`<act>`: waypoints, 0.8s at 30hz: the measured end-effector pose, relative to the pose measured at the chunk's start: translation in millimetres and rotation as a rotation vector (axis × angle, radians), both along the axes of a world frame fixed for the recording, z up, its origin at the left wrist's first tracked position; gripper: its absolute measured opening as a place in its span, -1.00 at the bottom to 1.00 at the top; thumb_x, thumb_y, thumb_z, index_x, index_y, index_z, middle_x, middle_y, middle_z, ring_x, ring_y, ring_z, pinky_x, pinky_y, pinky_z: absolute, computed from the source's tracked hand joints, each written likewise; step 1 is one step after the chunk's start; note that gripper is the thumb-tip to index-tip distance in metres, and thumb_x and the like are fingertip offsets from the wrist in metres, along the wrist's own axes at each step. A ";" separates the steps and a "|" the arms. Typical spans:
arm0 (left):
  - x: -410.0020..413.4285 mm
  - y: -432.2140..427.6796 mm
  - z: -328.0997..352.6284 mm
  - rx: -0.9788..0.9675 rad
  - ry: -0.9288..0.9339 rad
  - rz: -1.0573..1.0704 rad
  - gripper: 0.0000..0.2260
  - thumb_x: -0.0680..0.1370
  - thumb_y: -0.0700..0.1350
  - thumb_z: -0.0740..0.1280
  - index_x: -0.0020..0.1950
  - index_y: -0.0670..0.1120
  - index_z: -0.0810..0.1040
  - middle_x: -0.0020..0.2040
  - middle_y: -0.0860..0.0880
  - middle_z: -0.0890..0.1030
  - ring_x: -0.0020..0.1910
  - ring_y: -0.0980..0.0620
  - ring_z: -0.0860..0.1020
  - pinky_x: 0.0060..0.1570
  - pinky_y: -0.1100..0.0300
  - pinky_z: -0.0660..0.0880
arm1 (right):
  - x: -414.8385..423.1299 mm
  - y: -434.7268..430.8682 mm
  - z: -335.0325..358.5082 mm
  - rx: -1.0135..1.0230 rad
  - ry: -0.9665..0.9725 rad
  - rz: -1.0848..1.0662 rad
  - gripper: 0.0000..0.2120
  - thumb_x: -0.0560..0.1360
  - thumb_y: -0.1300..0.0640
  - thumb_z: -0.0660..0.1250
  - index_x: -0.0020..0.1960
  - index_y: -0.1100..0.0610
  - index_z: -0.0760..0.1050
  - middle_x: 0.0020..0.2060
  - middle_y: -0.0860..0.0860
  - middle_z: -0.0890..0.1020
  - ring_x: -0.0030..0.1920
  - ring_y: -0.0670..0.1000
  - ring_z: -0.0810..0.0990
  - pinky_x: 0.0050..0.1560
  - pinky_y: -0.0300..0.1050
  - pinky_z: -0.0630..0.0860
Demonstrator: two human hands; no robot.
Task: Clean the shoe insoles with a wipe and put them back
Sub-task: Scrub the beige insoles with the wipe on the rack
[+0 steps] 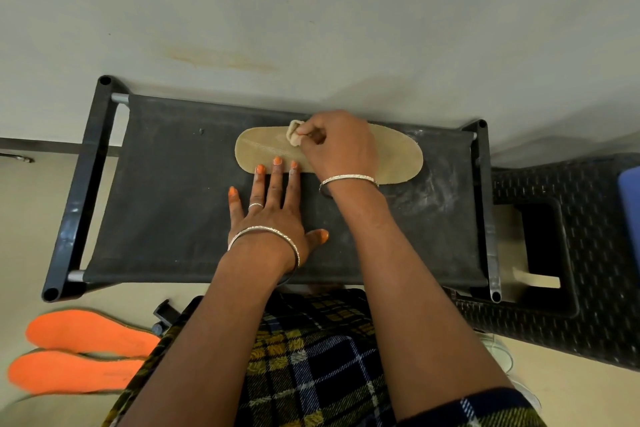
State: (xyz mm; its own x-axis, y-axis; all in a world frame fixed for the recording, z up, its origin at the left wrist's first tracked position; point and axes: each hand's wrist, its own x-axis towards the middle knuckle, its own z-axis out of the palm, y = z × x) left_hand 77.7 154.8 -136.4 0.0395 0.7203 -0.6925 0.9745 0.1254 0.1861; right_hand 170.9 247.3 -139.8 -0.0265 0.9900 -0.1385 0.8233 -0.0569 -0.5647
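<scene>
A tan insole (398, 159) lies flat near the far edge of a black fabric shelf (173, 211). My right hand (341, 146) grips a crumpled beige wipe (295, 133) and presses it on the insole's middle. My left hand (270, 211) lies flat on the shelf, fingers straight, with three fingertips pressing the insole's near edge. Two orange insoles (83, 354) lie side by side on the floor at the lower left.
The shelf has a dark plastic frame (78, 198) with metal rods and stands against a pale wall. A black woven plastic stool (561, 253) stands to the right. A white shoe (498, 354) shows partly under my right arm. Plaid cloth covers my lap.
</scene>
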 end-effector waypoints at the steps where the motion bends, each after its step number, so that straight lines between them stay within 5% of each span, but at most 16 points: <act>1: 0.0 -0.1 0.2 0.000 -0.005 0.005 -0.10 0.57 0.36 0.12 0.51 0.05 -0.51 0.50 0.01 -0.52 0.52 -0.07 -0.44 0.47 -0.24 -0.29 | 5.8 1.9 1.6 -0.003 -0.018 -0.033 -0.93 0.40 0.01 0.48 -0.11 -0.06 0.69 -0.19 -0.10 0.71 -0.16 -0.03 0.67 -0.12 -0.07 0.61; 6: -1.3 -0.2 0.9 0.004 -0.013 0.011 -0.09 0.56 0.35 0.14 0.52 0.05 -0.51 0.51 0.01 -0.51 0.52 -0.07 -0.43 0.47 -0.23 -0.30 | 31.0 9.1 9.2 0.012 -0.088 -0.232 -0.95 0.43 0.07 0.44 -0.18 -0.02 0.68 -0.17 -0.06 0.71 -0.12 0.03 0.66 -0.22 -0.23 0.47; 14: 0.2 0.9 1.5 -0.001 0.001 0.008 -0.10 0.57 0.36 0.12 0.51 0.04 -0.51 0.51 0.01 -0.52 0.52 -0.08 -0.44 0.48 -0.24 -0.29 | -1.9 0.4 1.6 0.055 -0.028 -0.075 -0.93 0.42 0.03 0.47 -0.14 0.00 0.71 -0.21 -0.03 0.72 -0.18 0.03 0.67 -0.17 -0.04 0.61; 21: -1.2 1.4 1.8 0.004 -0.015 0.015 -0.10 0.57 0.35 0.13 0.51 0.06 -0.51 0.51 0.02 -0.52 0.52 -0.07 -0.44 0.46 -0.23 -0.30 | 25.3 10.3 6.4 0.061 -0.157 -0.276 -0.89 0.44 0.03 0.40 -0.16 0.04 0.66 -0.19 -0.03 0.70 -0.14 0.05 0.65 -0.27 -0.19 0.42; 24: -1.7 1.1 2.3 0.008 -0.019 0.014 -0.11 0.57 0.35 0.13 0.52 0.06 -0.51 0.51 0.02 -0.51 0.52 -0.07 -0.43 0.47 -0.24 -0.30 | 18.9 9.4 1.9 0.098 -0.123 -0.295 -0.95 0.43 0.10 0.38 -0.18 0.06 0.60 -0.22 -0.02 0.68 -0.16 0.05 0.64 -0.25 -0.15 0.49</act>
State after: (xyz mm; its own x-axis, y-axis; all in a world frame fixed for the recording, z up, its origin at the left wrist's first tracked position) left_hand 75.9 155.8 -134.1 0.0429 0.7267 -0.6856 0.9689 0.1372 0.2061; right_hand 189.8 256.7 -137.9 0.2745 0.9612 -0.0270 0.8415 -0.2537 -0.4770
